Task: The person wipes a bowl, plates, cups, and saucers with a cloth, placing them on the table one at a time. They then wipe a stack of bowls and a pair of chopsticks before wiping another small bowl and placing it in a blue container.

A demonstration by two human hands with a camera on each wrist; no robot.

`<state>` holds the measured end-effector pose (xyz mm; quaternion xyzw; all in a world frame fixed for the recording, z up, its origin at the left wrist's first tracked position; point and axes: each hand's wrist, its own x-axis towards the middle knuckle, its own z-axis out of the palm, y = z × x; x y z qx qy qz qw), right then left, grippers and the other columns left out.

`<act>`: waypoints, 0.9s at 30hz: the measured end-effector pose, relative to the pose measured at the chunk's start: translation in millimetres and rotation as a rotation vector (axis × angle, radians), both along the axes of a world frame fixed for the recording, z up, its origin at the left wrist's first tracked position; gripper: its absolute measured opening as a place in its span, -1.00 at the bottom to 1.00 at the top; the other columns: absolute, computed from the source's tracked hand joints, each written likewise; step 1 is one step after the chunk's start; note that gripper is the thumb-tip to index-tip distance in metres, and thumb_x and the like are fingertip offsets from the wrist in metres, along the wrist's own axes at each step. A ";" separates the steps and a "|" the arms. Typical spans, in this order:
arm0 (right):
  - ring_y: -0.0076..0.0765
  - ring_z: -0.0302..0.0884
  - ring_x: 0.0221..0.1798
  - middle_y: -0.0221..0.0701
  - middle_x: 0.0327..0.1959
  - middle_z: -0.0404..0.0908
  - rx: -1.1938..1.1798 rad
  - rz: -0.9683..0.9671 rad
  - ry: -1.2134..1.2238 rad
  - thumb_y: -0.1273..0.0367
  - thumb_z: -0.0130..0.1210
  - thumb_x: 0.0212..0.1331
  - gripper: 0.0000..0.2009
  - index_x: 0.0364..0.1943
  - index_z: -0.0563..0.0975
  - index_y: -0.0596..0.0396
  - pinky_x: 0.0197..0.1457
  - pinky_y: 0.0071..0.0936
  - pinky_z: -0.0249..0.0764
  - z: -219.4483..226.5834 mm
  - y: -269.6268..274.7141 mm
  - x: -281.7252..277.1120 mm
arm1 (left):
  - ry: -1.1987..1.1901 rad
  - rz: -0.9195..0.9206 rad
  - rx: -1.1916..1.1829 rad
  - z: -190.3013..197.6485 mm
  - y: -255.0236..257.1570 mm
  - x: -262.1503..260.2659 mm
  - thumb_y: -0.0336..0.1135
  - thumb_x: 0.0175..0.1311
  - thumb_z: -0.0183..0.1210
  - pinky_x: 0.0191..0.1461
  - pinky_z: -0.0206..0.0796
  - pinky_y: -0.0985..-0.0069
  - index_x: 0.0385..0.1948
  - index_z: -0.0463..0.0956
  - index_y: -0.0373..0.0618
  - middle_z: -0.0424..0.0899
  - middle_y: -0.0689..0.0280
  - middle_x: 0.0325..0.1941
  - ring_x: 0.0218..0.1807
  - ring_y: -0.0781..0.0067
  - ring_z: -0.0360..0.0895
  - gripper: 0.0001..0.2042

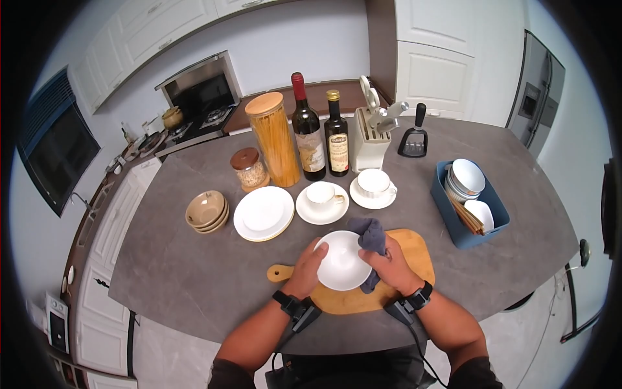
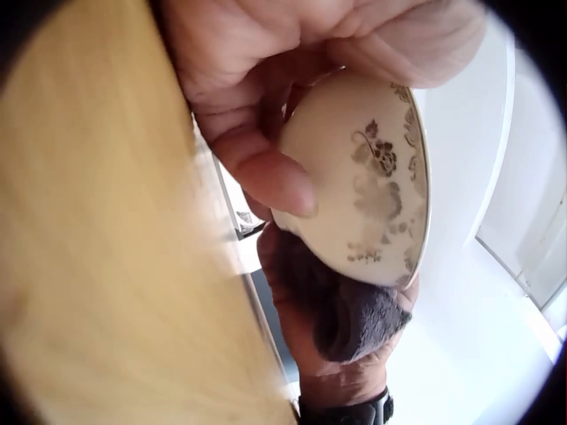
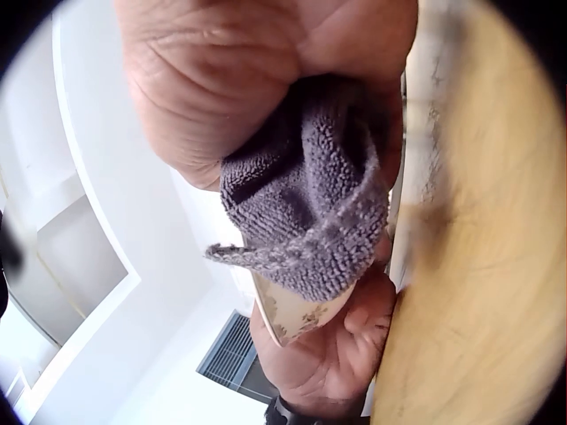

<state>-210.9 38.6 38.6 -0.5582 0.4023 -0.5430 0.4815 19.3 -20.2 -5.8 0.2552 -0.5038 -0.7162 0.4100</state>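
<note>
A white bowl (image 1: 343,262) is held over the wooden cutting board (image 1: 413,254), its opening facing up in the head view. My left hand (image 1: 304,273) grips the bowl's left side, thumb at the rim and fingers underneath. In the left wrist view, grey floral print decorates the outer wall of the bowl (image 2: 376,181). A dark grey-purple towel (image 1: 370,237) is bunched in my right hand (image 1: 394,267), which grips it against the bowl's right side. Seen from the right wrist, the towel (image 3: 301,204) covers much of the bowl's outside.
Beyond the board stand stacked brown bowls (image 1: 206,209), white plates (image 1: 264,214) and two cups on saucers (image 1: 322,216). Behind them are a pasta jar (image 1: 275,142), two bottles (image 1: 310,139) and a knife block (image 1: 369,146). A blue bin (image 1: 483,236) with dishes sits right.
</note>
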 end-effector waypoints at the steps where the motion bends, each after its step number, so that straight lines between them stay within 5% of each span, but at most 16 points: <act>1: -0.63 0.56 0.01 -0.51 -0.03 0.65 0.088 0.009 -0.059 0.43 0.27 0.41 -0.67 0.19 0.53 0.15 0.10 -0.52 0.54 0.6 0.4 1.5 | 0.017 0.065 0.000 0.1 2.3 -2.7 -0.03 0.72 -0.01 0.38 0.37 0.43 0.40 0.39 -0.25 0.65 0.22 0.23 0.25 0.45 0.56 -0.51; 5: -0.64 0.56 0.00 -0.52 -0.04 0.65 0.026 -0.034 -0.070 0.43 0.27 0.41 -0.67 0.19 0.53 0.15 0.10 -0.52 0.54 4.6 2.7 13.4 | 0.132 0.301 0.033 -7.2 1.8 -13.9 0.01 0.73 -0.02 0.39 0.36 0.43 0.39 0.39 -0.25 0.63 0.23 0.23 0.25 0.47 0.54 -0.49; 14: -0.64 0.53 0.00 -0.53 -0.03 0.63 -0.008 -0.027 0.008 0.43 0.27 0.40 -0.69 0.17 0.55 0.16 0.10 -0.55 0.51 -13.5 -5.6 -0.6 | -0.029 0.032 -0.021 7.5 -2.0 0.9 0.08 0.72 -0.02 0.36 0.36 0.47 0.34 0.42 -0.21 0.62 0.24 0.23 0.25 0.50 0.53 -0.48; 20: -0.63 0.52 0.02 -0.52 -0.01 0.62 0.002 -0.071 -0.104 0.43 0.26 0.41 -0.67 0.19 0.53 0.17 0.12 -0.53 0.50 -2.0 -1.5 16.8 | 0.059 0.287 -0.021 -2.7 1.3 -12.4 0.09 0.70 0.03 0.38 0.37 0.45 0.36 0.41 -0.21 0.63 0.24 0.22 0.25 0.48 0.54 -0.47; 23: -0.62 0.51 0.03 -0.53 0.00 0.61 0.002 -0.066 -0.085 0.44 0.26 0.40 -0.64 0.23 0.51 0.18 0.13 -0.52 0.50 -9.3 -4.0 11.6 | -0.093 0.227 -0.197 -1.6 3.5 -9.8 0.08 0.71 0.02 0.38 0.37 0.45 0.37 0.39 -0.22 0.64 0.24 0.22 0.24 0.48 0.54 -0.47; 27: -0.63 0.51 0.04 -0.53 0.02 0.60 0.025 -0.031 -0.039 0.45 0.25 0.40 -0.62 0.25 0.50 0.18 0.14 -0.52 0.50 -15.2 -3.8 2.5 | -0.032 0.089 -0.099 5.9 1.3 -1.2 0.04 0.70 0.07 0.37 0.38 0.46 0.37 0.39 -0.23 0.64 0.24 0.22 0.23 0.50 0.55 -0.48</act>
